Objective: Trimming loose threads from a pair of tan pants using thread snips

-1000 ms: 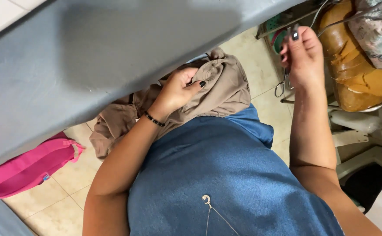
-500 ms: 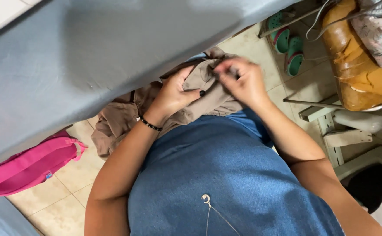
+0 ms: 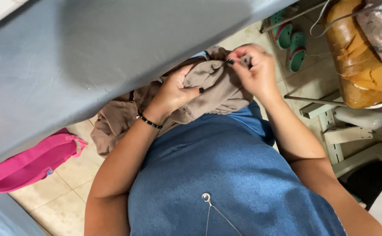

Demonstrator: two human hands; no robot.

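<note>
A taupe-brown garment (image 3: 217,89) is bunched against my body, just below the edge of a grey padded board (image 3: 90,57). My left hand (image 3: 173,91), with a dark bead bracelet at the wrist, grips the cloth from the left. My right hand (image 3: 254,72) pinches a fold of the same garment at its upper right. Part of the cloth hangs down towards the floor at the left. I wear a blue top (image 3: 230,175) with a thin chain and pendant.
A pink bag (image 3: 34,159) lies on the tiled floor at the left. Green sandals (image 3: 289,41) sit on the floor at the upper right. A wire rack holds an orange-brown wrapped bundle (image 3: 361,65). White plastic furniture (image 3: 352,135) stands at the right.
My right hand has come down from near the wire rack at the right and taken hold of the garment. My left hand has kept its grip on the cloth.
</note>
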